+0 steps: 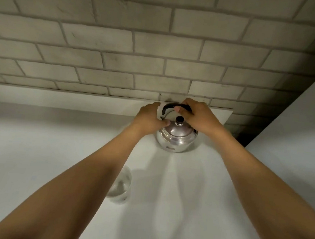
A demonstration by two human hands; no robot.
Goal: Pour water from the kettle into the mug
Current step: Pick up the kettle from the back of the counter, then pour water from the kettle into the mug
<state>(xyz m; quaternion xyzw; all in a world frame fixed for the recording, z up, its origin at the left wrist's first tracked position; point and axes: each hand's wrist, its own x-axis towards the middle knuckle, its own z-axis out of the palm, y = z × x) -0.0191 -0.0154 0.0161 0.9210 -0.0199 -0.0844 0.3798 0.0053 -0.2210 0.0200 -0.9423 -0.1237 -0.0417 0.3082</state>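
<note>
A shiny steel kettle [176, 138] with a black lid knob and a black arched handle stands on the white counter [45, 147], close to the back ledge. My right hand [198, 117] is closed around the top of the handle. Just left of the kettle, my left hand [148, 116] curls around a white mug [161, 113]. The fingers reach behind the mug and the thumb lies in front. Most of the mug is hidden by that hand and by the kettle handle. The kettle sits upright.
A clear drinking glass [121, 183] stands nearer to me, partly under my left forearm. A raised white ledge [78, 101] runs along the grey brick wall [140, 41]. A white vertical panel [294, 131] bounds the counter on the right.
</note>
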